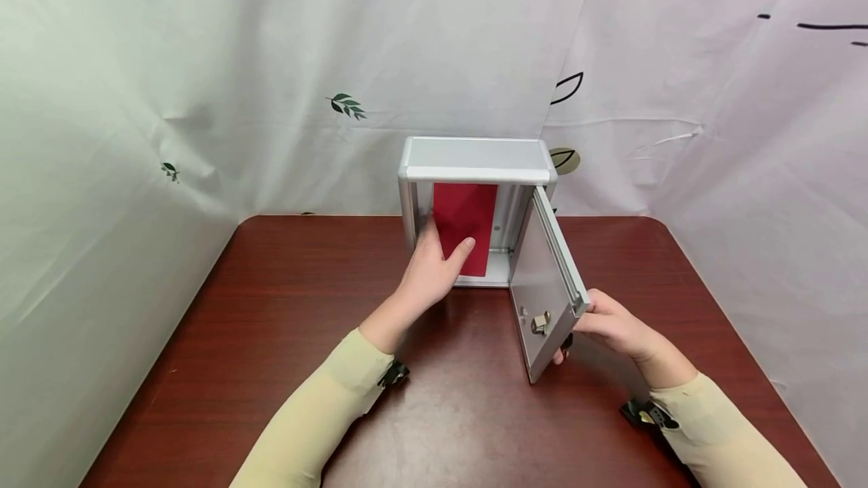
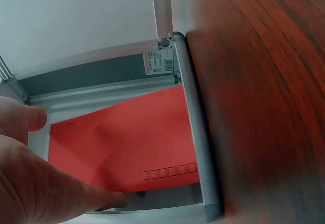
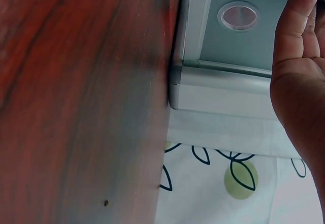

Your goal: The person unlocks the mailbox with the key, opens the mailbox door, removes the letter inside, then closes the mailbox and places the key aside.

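Note:
A small silver metal box (image 1: 478,160) stands at the back of the table with its door (image 1: 542,269) swung out toward me. Inside it leans a red envelope (image 2: 132,137), which has a row of printed squares. My left hand (image 1: 430,269) reaches into the box in front of the envelope; its thumb and fingers are spread apart, the fingers by the envelope's edge. My right hand (image 1: 617,326) grips the door's free edge from the outside, some fingers hidden behind it. A lock (image 1: 540,323) shows on the door's inner face. Below the right hand's fingers is a small dark item (image 1: 566,343).
The box rests on a reddish-brown wooden table (image 1: 305,277). A white curtain (image 1: 441,36) with leaf prints hangs behind and at both sides. In the left wrist view a barcode label (image 2: 158,62) sits on the box's inner wall. A round window (image 3: 238,17) shows in the door.

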`<action>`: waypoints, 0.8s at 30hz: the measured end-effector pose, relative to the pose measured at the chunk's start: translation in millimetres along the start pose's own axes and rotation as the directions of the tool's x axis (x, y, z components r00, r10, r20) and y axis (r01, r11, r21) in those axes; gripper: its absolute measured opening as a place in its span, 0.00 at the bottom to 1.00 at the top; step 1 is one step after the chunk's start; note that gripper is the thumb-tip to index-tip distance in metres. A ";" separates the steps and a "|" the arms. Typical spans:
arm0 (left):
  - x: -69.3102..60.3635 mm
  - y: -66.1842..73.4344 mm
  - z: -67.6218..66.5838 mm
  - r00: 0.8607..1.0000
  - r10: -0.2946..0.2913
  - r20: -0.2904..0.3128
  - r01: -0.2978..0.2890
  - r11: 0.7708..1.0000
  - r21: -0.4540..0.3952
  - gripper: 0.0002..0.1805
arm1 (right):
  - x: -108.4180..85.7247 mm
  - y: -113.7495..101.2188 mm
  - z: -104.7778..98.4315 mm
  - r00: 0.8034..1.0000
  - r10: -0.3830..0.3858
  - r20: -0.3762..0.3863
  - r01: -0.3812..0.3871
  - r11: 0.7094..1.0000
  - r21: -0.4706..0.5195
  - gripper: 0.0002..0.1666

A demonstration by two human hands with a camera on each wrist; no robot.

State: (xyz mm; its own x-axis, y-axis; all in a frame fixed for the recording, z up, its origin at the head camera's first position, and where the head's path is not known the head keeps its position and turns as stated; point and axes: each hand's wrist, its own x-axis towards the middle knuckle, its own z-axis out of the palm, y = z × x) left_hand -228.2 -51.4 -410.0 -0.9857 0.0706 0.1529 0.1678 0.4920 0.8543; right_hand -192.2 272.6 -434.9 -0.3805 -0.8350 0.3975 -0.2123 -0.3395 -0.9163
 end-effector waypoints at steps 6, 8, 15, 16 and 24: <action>8.8 -5.5 5.8 0.998 -0.037 -0.047 0.035 0.998 -0.046 0.52 | -0.3 -0.6 0.2 1.000 0.016 0.001 -0.016 1.000 -0.001 0.21; 11.0 -7.7 7.5 0.997 -0.054 -0.053 0.051 0.997 -0.057 0.51 | 0.1 -0.7 0.3 1.000 0.013 0.000 -0.013 1.000 -0.003 0.22; 18.1 -12.1 12.9 0.993 -0.085 -0.085 0.073 0.988 -0.135 0.45 | 0.8 1.2 1.0 1.000 0.009 0.008 -0.009 1.000 -0.012 0.23; 19.3 -12.8 13.9 0.992 -0.086 -0.090 0.072 0.986 -0.148 0.43 | 0.8 1.4 1.0 1.000 0.008 0.010 -0.008 1.000 -0.013 0.23; 25.6 -19.2 21.4 0.991 -0.116 -0.074 0.096 0.969 -0.228 0.33 | 0.4 0.4 0.2 1.000 0.005 0.003 -0.005 1.000 -0.009 0.22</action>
State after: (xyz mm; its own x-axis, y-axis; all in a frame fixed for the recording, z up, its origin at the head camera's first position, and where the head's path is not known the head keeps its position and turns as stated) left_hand -257.0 -40.4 -433.1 -0.9947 -0.0512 0.0892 0.0710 0.2861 0.9556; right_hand -192.2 272.0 -435.1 -0.3787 -0.8381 0.3926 -0.2183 -0.3313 -0.9179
